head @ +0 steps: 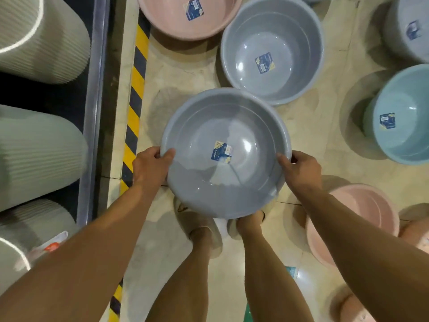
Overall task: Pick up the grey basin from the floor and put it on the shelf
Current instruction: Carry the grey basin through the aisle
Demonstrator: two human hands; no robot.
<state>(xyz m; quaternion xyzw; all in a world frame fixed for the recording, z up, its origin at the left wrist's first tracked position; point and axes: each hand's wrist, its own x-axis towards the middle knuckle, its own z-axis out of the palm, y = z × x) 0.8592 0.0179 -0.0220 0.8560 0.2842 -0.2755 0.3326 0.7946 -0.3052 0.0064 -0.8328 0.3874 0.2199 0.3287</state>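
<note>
A round grey basin (209,126) with a blue label on its bottom is held up in front of me, above the tiled floor and my feet. My left hand (151,167) grips its left rim, thumb over the edge. My right hand (300,169) grips the right rim the same way. The basin sits level, its open side facing up. The shelf (92,112) runs along the left, its dark base edged by a grey frame.
Stacks of ribbed bins (34,154) fill the shelf at left. A yellow-black hazard stripe (135,89) marks the floor beside it. Another grey basin (271,49) stands just beyond, pink basins (185,17) (362,219) and a teal one (404,115) around.
</note>
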